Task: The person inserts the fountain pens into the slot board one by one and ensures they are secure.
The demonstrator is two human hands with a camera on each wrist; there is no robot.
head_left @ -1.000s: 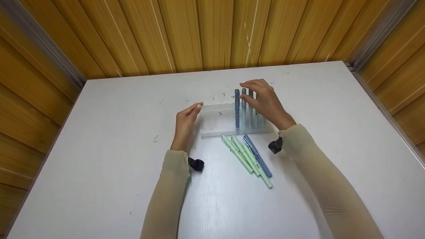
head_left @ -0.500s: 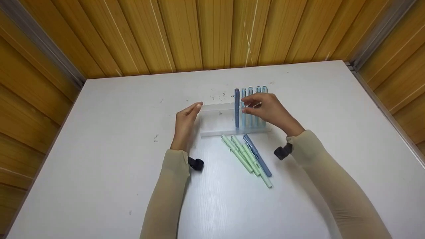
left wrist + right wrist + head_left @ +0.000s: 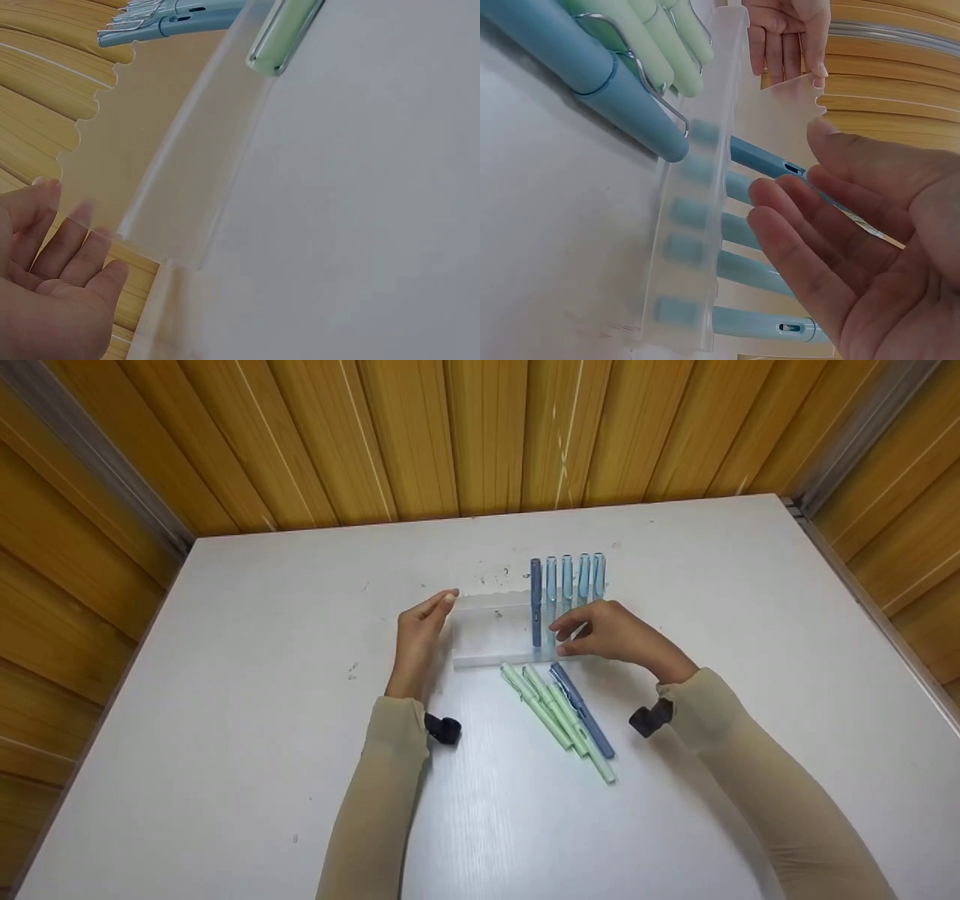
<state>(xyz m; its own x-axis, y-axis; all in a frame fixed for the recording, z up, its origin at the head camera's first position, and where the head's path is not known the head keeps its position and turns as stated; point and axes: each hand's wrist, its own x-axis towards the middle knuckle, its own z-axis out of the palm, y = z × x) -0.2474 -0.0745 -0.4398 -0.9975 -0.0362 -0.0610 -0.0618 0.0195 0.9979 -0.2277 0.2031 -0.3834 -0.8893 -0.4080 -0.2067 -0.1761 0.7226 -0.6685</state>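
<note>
White table's got a clear pen rack on it (image 3: 489, 631), with the left hand (image 3: 421, 641) pinching the rack's left end and the right hand (image 3: 619, 631) hanging half-curled by its right half, thumb and fingers apart, gripping nothing, though I can't tell if it's brushing a pen. Five pens stand upright in that right half, one dark blue pen (image 3: 535, 604) then four light blue pens (image 3: 567, 574), while three light green pens (image 3: 536, 709) and a second dark blue one (image 3: 586, 716) lie just in front.
</note>
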